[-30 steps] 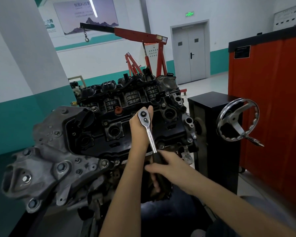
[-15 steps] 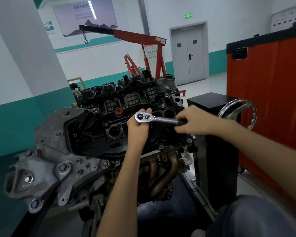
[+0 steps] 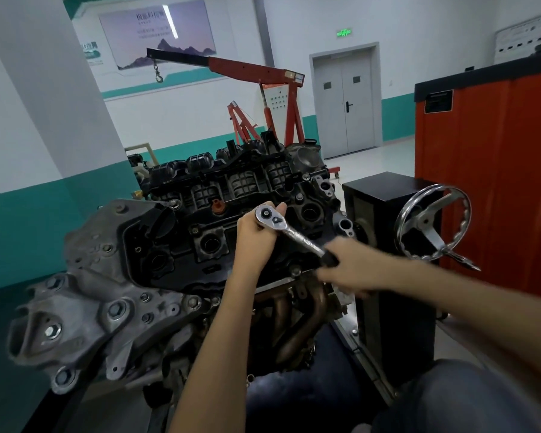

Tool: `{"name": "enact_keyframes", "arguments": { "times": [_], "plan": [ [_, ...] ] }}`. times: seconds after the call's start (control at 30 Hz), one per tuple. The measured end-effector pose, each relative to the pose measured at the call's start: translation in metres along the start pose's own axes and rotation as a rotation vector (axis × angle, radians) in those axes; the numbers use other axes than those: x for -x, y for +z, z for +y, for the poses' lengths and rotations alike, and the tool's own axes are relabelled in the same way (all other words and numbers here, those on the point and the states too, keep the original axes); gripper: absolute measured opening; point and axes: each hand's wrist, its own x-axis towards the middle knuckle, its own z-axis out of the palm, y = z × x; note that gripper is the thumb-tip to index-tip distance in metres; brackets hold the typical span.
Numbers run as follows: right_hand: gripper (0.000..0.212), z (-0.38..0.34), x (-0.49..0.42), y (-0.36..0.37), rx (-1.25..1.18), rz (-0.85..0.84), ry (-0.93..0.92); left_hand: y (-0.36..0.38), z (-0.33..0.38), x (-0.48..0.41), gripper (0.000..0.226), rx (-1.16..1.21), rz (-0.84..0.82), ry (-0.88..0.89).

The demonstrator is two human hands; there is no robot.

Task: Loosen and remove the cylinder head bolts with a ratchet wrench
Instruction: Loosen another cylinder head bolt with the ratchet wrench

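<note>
A chrome ratchet wrench (image 3: 289, 229) sits head-down on the black cylinder head cover (image 3: 175, 242) of the engine. My left hand (image 3: 255, 239) grips the ratchet's head from below and hides the socket and the bolt under it. My right hand (image 3: 349, 267), blurred by motion, grips the black handle end at the lower right. The handle slopes down to the right. Another bolt head (image 3: 295, 271) shows on the cover's lower edge near my right hand.
A chrome handwheel (image 3: 431, 226) with a spike handle sticks out from the black stand (image 3: 388, 276) right of the engine. A red cabinet (image 3: 487, 170) stands far right, a red engine crane (image 3: 263, 73) behind. The grey bracket casting (image 3: 85, 301) juts out lower left.
The ratchet handle swung from pointing down, up to horizontal right, and now back down to lower right. My right hand moved with it. My left hand stayed on the head.
</note>
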Motion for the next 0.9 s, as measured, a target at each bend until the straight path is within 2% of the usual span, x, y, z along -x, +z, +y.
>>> {"name": "enact_keyframes", "arguments": {
  "times": [0.07,0.13,0.23,0.3,0.43,0.53,0.57,0.67,0.8,0.9],
  "plan": [
    [0.02,-0.004,-0.015,-0.043,0.326,0.03,-0.039,-0.003,-0.001,-0.002,0.05,0.02,-0.011,-0.01],
    [0.026,-0.014,-0.027,-0.072,0.545,0.102,-0.127,-0.005,-0.002,-0.003,0.037,0.02,0.007,-0.02],
    [0.033,-0.02,-0.026,-0.066,0.647,0.2,-0.174,-0.004,-0.003,0.002,0.038,0.062,0.079,-0.022],
    [0.031,-0.012,-0.013,-0.036,0.485,0.244,-0.12,0.0,-0.002,0.006,0.042,0.1,0.109,-0.01],
    [0.012,-0.011,0.015,0.055,-0.082,0.239,-0.044,0.009,0.002,0.006,0.053,0.109,0.168,-0.035],
    [0.014,-0.034,0.02,0.106,-0.448,0.228,-0.033,0.007,0.001,0.0,0.051,0.015,0.17,-0.117],
    [0.014,-0.037,0.019,0.108,-0.487,0.204,-0.03,0.005,0.001,0.0,0.049,0.007,0.153,-0.132],
    [0.012,-0.021,0.014,0.072,-0.215,0.181,-0.038,-0.001,-0.001,0.0,0.052,0.03,0.059,-0.084],
    [0.016,0.0,-0.006,-0.022,0.246,-0.001,-0.081,-0.004,0.001,0.001,0.048,0.031,-0.015,-0.009],
    [0.026,-0.008,-0.025,-0.073,0.523,0.093,-0.159,-0.002,0.002,-0.001,0.047,0.024,0.006,-0.026]
  ]
}}
